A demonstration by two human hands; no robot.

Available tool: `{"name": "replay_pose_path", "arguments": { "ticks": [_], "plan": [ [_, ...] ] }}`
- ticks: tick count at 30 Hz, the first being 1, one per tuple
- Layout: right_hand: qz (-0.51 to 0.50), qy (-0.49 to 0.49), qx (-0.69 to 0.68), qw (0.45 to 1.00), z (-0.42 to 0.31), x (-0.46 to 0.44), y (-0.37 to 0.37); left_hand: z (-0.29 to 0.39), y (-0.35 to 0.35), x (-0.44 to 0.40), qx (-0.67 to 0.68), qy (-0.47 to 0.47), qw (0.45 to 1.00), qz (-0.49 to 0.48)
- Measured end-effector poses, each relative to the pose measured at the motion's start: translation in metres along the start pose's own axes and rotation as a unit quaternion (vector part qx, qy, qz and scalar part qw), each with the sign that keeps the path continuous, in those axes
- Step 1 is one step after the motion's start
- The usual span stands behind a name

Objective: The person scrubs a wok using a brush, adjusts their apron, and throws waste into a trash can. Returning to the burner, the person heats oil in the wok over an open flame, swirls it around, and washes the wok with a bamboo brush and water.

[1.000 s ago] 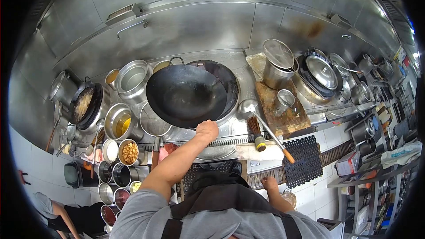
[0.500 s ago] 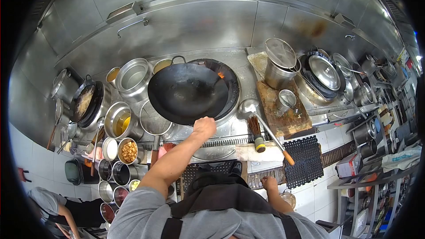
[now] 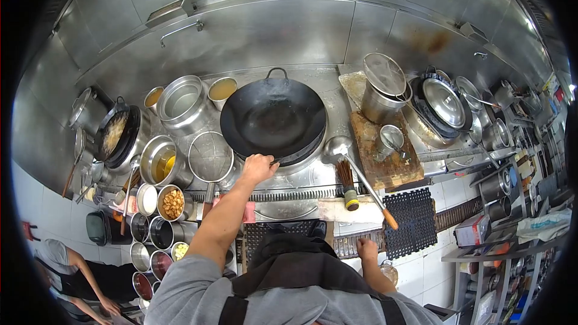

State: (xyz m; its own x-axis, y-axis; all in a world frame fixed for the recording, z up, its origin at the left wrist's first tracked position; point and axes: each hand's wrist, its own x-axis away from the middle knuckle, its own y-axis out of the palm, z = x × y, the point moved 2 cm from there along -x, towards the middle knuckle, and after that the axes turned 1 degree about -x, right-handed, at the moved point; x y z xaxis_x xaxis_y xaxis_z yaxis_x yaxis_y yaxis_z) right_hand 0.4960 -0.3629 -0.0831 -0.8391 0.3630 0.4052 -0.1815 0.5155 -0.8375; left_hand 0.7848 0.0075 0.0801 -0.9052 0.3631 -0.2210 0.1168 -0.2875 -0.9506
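A large black wok (image 3: 274,117) rests over the round burner at the middle of the steel stove, its far loop handle upright. My left hand (image 3: 259,168) is closed round the near handle at the wok's front left edge. Low on the right, my right hand (image 3: 366,248) hangs beside my body with its fingers curled, and what it may hold is too small to tell. A wire strainer (image 3: 211,156) lies left of the wok. To the right are a ladle (image 3: 338,148) with a wooden handle and a bristle brush (image 3: 346,183).
Pots and bowls crowd the left, including a pot of yellow oil (image 3: 161,164) and a bowl of browned pieces (image 3: 171,203). A stained board (image 3: 385,156) bears a pot and cup. Another person (image 3: 84,271) stands lower left. Shelves (image 3: 500,250) stand at right.
The wok has moved right and come down over the burner, uncovering the strainer and a pot behind. My left hand has moved slightly left with it. An orange flame seen half a second ago is gone.
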Motion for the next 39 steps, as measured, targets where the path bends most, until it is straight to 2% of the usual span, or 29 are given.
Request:
{"name": "replay_pose_path", "arguments": {
  "ticks": [2, 3, 6, 10, 12, 13, 14, 16, 17, 21, 24, 27, 28, 30, 32, 34, 35, 36, 39],
  "plan": [
    [0.176, -0.057, -0.068, 0.98, -0.003, 0.001, -0.022, 0.002, 0.006, -0.002, 0.014, -0.019, 1.0, -0.017],
    [0.229, -0.072, -0.051, 0.969, -0.004, -0.001, -0.035, 0.003, 0.009, -0.002, 0.016, -0.024, 0.999, -0.018],
    [0.311, -0.101, -0.04, 0.944, 0.002, -0.012, -0.065, 0.007, 0.013, -0.008, 0.022, -0.039, 0.999, -0.027],
    [0.294, -0.067, 0.024, 0.953, 0.005, -0.031, -0.094, 0.012, 0.024, -0.014, 0.004, -0.058, 0.998, -0.028],
    [0.244, -0.026, 0.129, 0.961, 0.019, -0.051, -0.093, 0.013, 0.029, -0.015, -0.002, -0.072, 0.996, -0.045],
    [0.174, -0.001, 0.121, 0.977, 0.026, -0.064, -0.095, 0.013, 0.03, -0.016, 0.004, -0.075, 0.996, -0.039],
    [0.169, -0.007, 0.121, 0.978, 0.029, -0.072, -0.097, 0.013, 0.031, -0.017, 0.009, -0.079, 0.996, -0.033],
    [0.131, -0.051, 0.048, 0.989, 0.032, -0.086, -0.095, 0.015, 0.031, -0.016, 0.013, -0.085, 0.996, -0.028],
    [0.148, -0.087, 0.043, 0.984, 0.024, -0.084, -0.104, 0.015, 0.03, -0.016, 0.02, -0.083, 0.996, -0.02],
    [0.076, -0.117, 0.014, 0.99, 0.005, -0.083, -0.136, 0.02, 0.024, -0.014, 0.026, -0.089, 0.996, -0.018],
    [0.073, -0.068, -0.073, 0.992, -0.001, -0.08, -0.154, 0.022, 0.025, -0.014, 0.031, -0.085, 0.996, -0.007],
    [0.084, -0.063, -0.21, 0.972, -0.01, -0.086, -0.152, 0.025, 0.025, -0.013, 0.071, -0.098, 0.993, 0.013],
    [0.115, -0.109, -0.227, 0.961, -0.017, -0.095, -0.147, 0.025, 0.025, -0.011, 0.097, -0.097, 0.99, 0.023],
    [0.05, -0.031, -0.325, 0.944, -0.028, -0.116, -0.141, 0.024, 0.023, -0.005, 0.131, -0.093, 0.986, 0.046],
    [0.038, -0.043, -0.413, 0.909, -0.08, -0.125, -0.153, 0.025, 0.016, 0.001, 0.162, -0.087, 0.98, 0.076],
    [0.035, -0.072, -0.403, 0.912, -0.126, -0.14, -0.159, 0.025, 0.001, 0.009, 0.229, -0.102, 0.947, 0.2],
    [0.025, -0.109, -0.436, 0.893, -0.154, -0.145, -0.163, 0.021, -0.006, 0.015, 0.231, -0.105, 0.939, 0.23],
    [0.014, -0.143, -0.47, 0.871, -0.182, -0.147, -0.166, 0.013, -0.007, 0.025, 0.229, -0.112, 0.937, 0.238],
    [-0.032, -0.178, -0.459, 0.87, -0.267, -0.14, -0.172, -0.012, -0.01, 0.058, 0.277, -0.139, 0.927, 0.211]
  ]
}}
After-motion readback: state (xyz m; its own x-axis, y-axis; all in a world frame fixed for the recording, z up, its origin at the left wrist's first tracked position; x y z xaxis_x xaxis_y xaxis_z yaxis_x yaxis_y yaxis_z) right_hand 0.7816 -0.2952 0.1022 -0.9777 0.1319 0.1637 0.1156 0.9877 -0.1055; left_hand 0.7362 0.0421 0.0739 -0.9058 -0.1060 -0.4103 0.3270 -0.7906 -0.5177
